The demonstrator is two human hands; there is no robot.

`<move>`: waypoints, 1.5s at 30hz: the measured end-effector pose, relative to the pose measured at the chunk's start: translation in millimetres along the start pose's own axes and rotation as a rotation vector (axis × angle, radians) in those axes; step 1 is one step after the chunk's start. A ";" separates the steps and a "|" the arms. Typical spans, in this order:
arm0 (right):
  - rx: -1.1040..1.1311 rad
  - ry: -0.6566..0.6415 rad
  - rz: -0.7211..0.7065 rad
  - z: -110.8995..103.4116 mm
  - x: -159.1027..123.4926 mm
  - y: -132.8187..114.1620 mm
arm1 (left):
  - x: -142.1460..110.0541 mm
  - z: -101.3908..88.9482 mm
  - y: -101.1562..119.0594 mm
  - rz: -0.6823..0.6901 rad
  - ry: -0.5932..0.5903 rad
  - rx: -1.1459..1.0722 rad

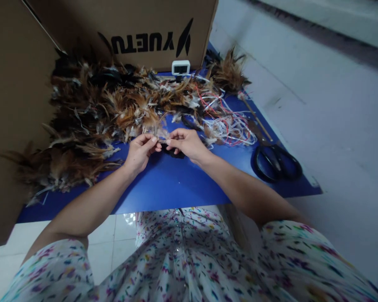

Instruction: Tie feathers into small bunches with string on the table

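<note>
- Left of the white device (180,67), risk of scattering loose feathers (126,107) if brushed.
- Nearer than the device, left hand (139,152) and right hand (189,146) both pinching one thin strand (163,141); could slip under a weak pinch.
- Right of the device, tangled cords (228,128) liable to snag if pulled.
- Counts: feathers and cords, too many; strand, one; device, one; scissors (278,160), one pair.

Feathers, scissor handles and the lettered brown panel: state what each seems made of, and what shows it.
Feathers: apparently natural plumage, mostly soft and matte; the frayed, downy edges show it.
Scissor handles: smooth, black and slightly glossy, with faint highlights; probably plastic, though coated metal is possible.
Lettered brown panel: likely cardboard, matte, judging by its plain brown face and flat black print.
</note>
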State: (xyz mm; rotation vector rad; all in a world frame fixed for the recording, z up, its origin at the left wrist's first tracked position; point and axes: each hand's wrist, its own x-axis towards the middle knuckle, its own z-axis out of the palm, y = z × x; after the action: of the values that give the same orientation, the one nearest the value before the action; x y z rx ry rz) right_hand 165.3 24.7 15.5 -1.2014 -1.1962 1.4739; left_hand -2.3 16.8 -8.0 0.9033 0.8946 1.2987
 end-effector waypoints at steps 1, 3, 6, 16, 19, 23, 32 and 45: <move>0.001 0.009 0.003 -0.2 0.7 -0.5 | 0.1 0.7 0.5 -0.001 0.016 -0.015; -0.003 0.028 0.002 -2.9 3.9 -0.2 | 0.3 2.0 1.6 -0.009 0.042 -0.032; -0.068 0.073 -0.042 -14.3 13.5 3.8 | 0.1 3.8 3.1 -0.028 0.056 -0.026; -0.632 0.031 -0.487 -28.5 10.2 3.9 | -1.6 4.7 1.6 -0.036 -0.011 -0.018; -0.556 -0.121 -0.403 -17.9 3.6 6.6 | -3.2 4.0 0.6 -0.042 -0.061 0.025; -0.586 -0.167 -0.357 -17.4 1.2 7.1 | -4.8 3.2 -0.1 -0.043 -0.089 0.063; -0.318 0.061 -0.401 -23.4 13.5 6.5 | -2.9 2.5 0.1 -0.050 -0.055 0.022; 0.043 -0.040 -0.269 -4.9 0.4 2.9 | -5.8 -0.1 -4.9 0.007 -0.132 0.097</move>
State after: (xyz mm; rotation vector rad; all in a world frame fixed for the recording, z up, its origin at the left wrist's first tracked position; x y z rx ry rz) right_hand 169.9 25.3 12.3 -0.9447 -1.2911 1.3196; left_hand -0.8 10.8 -12.4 1.0565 0.8570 1.1948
